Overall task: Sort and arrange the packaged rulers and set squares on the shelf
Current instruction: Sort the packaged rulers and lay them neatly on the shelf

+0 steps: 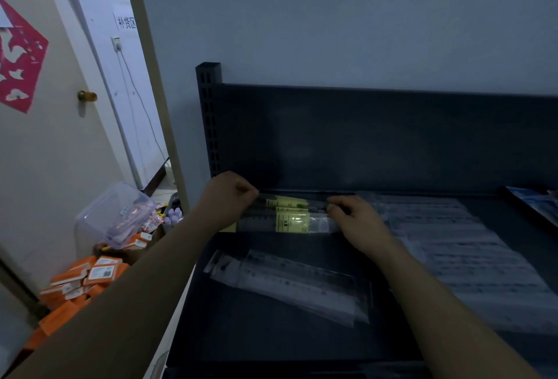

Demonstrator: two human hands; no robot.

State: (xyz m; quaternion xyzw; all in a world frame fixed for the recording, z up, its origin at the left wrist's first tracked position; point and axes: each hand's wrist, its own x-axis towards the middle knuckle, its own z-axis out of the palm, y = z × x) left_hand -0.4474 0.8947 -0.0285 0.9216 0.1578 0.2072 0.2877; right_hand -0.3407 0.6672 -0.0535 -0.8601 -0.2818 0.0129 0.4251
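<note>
A stack of clear-packaged rulers with yellow labels [291, 215] lies at the back left of the dark shelf [271, 336]. My left hand [225, 197] pinches the left end of the top pack. My right hand [357, 221] pinches its right end. In front of them a loose pile of clear packaged rulers [290, 283] lies slanted on the shelf. To the right, a wide row of clear packaged rulers or set squares [453, 251] is spread flat; which they are I cannot tell.
The shelf's dark back panel [377, 137] and slotted upright post [208, 118] stand against the wall. A blue-edged package [534, 203] sits at the far right. On the floor at left are orange boxes [87, 279] and a clear plastic bin [114, 215].
</note>
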